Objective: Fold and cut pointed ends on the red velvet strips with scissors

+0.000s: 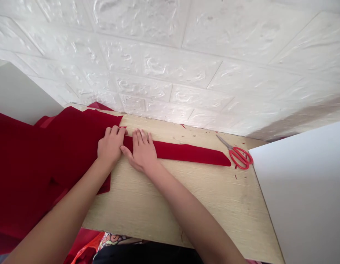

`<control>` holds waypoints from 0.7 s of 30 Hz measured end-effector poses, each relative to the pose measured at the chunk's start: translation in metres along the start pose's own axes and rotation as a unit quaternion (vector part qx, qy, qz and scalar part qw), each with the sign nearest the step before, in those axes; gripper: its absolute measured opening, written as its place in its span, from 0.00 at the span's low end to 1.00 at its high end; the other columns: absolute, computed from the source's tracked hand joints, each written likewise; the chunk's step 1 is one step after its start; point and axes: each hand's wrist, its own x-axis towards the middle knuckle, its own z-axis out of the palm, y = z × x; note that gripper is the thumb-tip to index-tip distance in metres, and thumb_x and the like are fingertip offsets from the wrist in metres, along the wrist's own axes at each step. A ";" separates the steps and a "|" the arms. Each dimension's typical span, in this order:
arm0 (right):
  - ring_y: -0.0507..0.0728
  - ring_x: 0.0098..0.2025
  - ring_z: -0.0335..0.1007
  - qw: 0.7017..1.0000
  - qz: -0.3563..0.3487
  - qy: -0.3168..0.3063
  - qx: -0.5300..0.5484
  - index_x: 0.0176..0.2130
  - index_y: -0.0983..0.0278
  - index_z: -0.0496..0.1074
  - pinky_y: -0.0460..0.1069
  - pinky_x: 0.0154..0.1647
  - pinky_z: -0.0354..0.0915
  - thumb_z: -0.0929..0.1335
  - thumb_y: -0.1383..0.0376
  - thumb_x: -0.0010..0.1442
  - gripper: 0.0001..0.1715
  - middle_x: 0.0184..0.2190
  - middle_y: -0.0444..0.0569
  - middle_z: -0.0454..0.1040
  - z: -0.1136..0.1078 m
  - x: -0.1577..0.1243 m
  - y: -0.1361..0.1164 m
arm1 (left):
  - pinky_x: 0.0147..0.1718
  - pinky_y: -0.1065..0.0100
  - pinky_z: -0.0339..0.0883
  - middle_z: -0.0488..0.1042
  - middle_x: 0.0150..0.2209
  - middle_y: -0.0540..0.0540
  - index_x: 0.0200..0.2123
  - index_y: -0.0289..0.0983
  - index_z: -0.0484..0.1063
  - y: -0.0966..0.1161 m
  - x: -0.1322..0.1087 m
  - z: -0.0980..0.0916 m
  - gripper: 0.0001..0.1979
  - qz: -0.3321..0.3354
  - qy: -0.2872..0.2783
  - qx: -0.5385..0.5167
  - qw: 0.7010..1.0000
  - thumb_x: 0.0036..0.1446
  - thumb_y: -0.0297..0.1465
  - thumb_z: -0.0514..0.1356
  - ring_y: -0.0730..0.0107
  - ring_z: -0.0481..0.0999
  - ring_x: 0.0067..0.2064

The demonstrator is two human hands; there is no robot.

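A long folded strip of red fabric (pixel 190 152) lies across the wooden tabletop, its far end tapering on the right. My right hand (pixel 142 149) rests flat on the strip, palm down, with the thumb apart from the fingers. Close beside it, my left hand (pixel 111 144) has its fingers curled down at the strip's left end; the fingertips are partly hidden. Under and to the left of that hand spreads a large piece of red fabric (pixel 62 146), draping over the left side of the table.
Scissors with red handles (pixel 241 157) lie near the strip's right end, blades toward the wall. Small red scraps (pixel 183 126) dot the wooden table (pixel 203 198). A white brick-patterned wall (pixel 170 73) stands behind; white panels flank the left (pixel 21 91) and right (pixel 304 190).
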 end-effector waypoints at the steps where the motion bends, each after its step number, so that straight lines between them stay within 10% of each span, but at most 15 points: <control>1: 0.64 0.79 0.35 1.000 0.001 0.005 -0.002 0.75 0.79 0.47 0.63 0.78 0.29 0.46 0.42 0.73 0.51 0.77 0.61 0.46 0.001 -0.002 0.003 | 0.31 0.61 0.72 0.72 0.55 0.35 0.57 0.38 0.70 0.000 0.001 0.000 0.20 0.001 -0.001 0.001 1.000 0.68 0.28 0.46 0.47 0.68 0.56; 13: 0.65 0.79 0.32 0.988 0.145 0.037 -0.044 0.75 0.81 0.43 0.62 0.78 0.34 0.46 0.41 0.73 0.54 0.77 0.63 0.41 -0.040 -0.070 0.108 | 0.34 0.59 0.75 0.70 0.57 0.33 0.58 0.36 0.69 0.006 -0.002 -0.006 0.23 -0.017 -0.021 0.005 1.000 0.65 0.24 0.44 0.44 0.67 0.58; 21: 0.63 0.78 0.40 0.984 0.118 0.035 -0.125 0.75 0.78 0.48 0.60 0.78 0.41 0.45 0.45 0.73 0.49 0.76 0.61 0.48 -0.074 -0.118 0.189 | 0.36 0.57 0.75 0.69 0.57 0.33 0.58 0.36 0.68 0.012 -0.005 -0.010 0.22 -0.017 -0.020 0.011 1.000 0.68 0.27 0.42 0.45 0.67 0.58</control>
